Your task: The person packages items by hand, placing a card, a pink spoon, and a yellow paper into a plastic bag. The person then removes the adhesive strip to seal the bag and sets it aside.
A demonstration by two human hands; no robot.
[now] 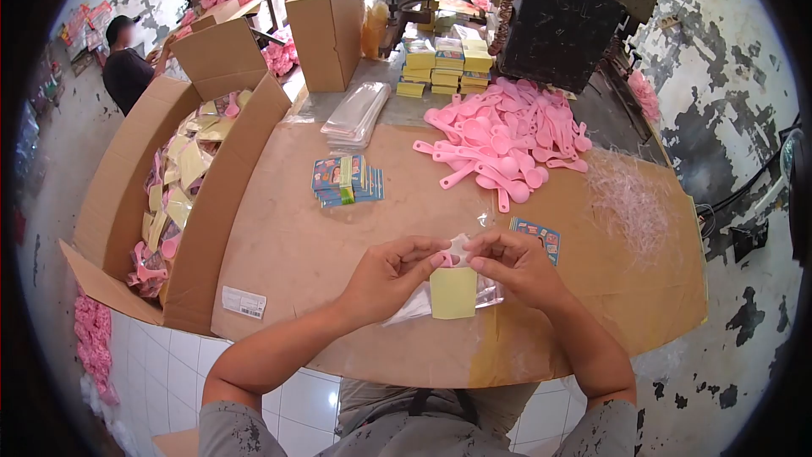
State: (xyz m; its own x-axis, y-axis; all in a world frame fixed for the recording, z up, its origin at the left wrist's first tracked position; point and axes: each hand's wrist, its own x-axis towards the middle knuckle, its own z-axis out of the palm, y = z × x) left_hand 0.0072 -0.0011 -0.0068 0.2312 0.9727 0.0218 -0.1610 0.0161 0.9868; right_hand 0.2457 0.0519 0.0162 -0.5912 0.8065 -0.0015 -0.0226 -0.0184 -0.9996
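Near the front edge of the cardboard-covered table, my left hand (396,275) and my right hand (518,264) pinch the top of a small clear plastic bag (459,245) from both sides. A pale yellow card (453,294) hangs below my fingers, and a bit of pink shows between them. Under it lie flat clear bags (410,307). Just behind my right hand is a blue printed card stack (541,239), partly covered. Farther left sits a banded stack of blue cards (345,181). Pink plastic scoops (507,140) are heaped behind my hands.
An open carton (230,195) of packed bags stands left, beside a white label (244,302). Clear bags (357,114) and yellow card stacks (446,63) lie behind. Clear shreds (630,203) lie right. A dark machine (558,25) stands at the back; a person (127,68) is far left.
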